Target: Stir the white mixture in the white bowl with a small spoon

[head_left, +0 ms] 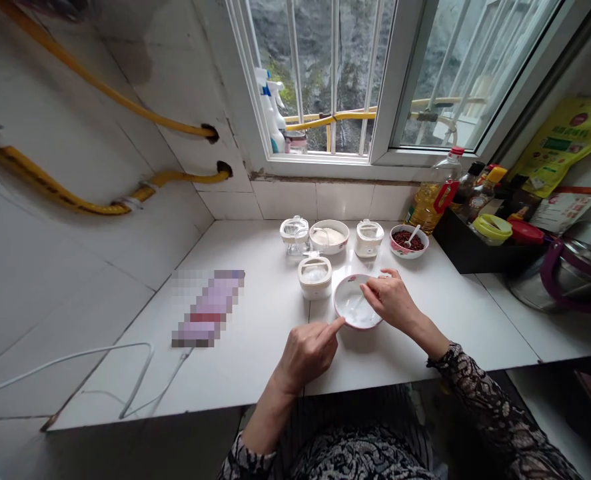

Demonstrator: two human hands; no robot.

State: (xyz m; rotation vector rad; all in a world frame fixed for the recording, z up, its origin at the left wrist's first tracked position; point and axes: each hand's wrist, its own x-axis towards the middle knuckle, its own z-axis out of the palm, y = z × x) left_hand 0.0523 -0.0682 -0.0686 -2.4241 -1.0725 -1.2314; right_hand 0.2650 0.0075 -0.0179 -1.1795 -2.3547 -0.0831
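A white bowl with a pink rim stands on the white counter, with something pale in its bottom. My right hand is closed over the bowl's right side, pinching what looks like a thin, clear spoon handle. At the bowl's lower left rim, my left hand touches it with an outstretched index finger, the other fingers curled. Just left of the bowl sits a lidded container with white contents. Behind are a bowl of white powder, two more lidded jars and a bowl of red beans with a white spoon.
A blurred purple object with a white cable lies on the left. An oil bottle and a black box of seasoning bottles stand at the back right, beside a metal pot. The counter's front edge runs close to my body.
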